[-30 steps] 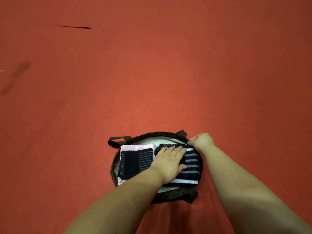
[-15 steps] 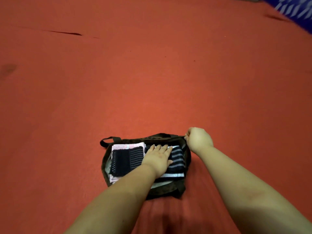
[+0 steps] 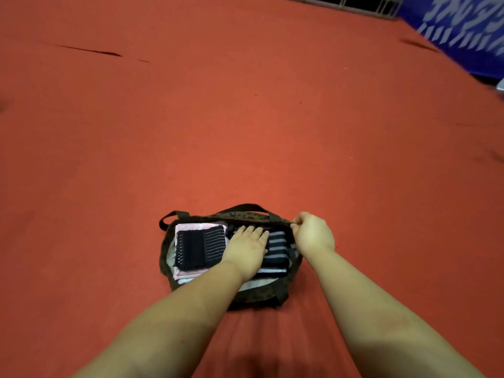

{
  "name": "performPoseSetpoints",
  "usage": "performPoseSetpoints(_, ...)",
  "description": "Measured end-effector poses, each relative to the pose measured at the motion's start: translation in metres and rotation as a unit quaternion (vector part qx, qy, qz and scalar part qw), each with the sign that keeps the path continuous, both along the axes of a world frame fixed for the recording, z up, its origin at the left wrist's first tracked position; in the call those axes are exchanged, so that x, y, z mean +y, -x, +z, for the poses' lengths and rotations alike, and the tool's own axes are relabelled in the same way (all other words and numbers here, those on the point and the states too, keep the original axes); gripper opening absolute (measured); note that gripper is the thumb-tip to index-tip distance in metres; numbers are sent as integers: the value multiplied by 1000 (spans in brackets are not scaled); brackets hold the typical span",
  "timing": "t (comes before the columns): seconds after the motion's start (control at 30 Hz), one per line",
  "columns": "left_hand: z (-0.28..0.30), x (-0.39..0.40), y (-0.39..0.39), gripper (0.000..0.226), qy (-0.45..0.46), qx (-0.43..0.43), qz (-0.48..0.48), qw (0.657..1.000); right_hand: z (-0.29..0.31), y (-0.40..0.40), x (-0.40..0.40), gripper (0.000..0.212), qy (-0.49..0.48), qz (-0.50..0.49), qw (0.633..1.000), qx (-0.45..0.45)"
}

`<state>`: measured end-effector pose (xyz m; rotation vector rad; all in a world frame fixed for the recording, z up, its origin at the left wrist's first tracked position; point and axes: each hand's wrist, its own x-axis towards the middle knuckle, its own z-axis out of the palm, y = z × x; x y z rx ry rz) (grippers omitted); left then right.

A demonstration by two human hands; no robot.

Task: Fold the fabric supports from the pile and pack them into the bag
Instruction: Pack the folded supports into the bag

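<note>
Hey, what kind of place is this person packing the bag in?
Probably an indoor hall or event space, though I can't be sure. A wide red carpeted floor fills the view, with a blue patterned banner and a metal railing at its far edge.

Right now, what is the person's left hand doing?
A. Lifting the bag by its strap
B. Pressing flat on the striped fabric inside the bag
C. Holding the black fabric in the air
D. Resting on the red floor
B: the left hand lies with straight fingers on the striped fabric inside the bag, while the right hand pinches the bag's rim.
</note>
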<state>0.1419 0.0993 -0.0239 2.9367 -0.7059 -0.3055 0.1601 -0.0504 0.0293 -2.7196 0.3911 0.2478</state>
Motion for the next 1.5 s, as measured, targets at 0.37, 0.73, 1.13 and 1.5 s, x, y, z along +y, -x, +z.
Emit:
performPoseSetpoints(0.37, 0, 158, 34, 38, 199, 42, 535, 820, -12, -5, 46, 32, 115, 91, 988, -48)
performPoseSetpoints(0.73, -18, 162, 27, 17, 270, 140, 527, 793, -45, 29, 173, 43, 9, 307, 952, -18)
performPoseSetpoints(1.13, 3, 164, 40, 15, 350, -5, 484, 802, -45, 25, 176, 47, 35, 288, 956, 51)
performPoseSetpoints(1.5, 15, 150, 65, 23, 353, 15, 520, 778, -40, 59, 129, 32, -84, 233, 966, -78)
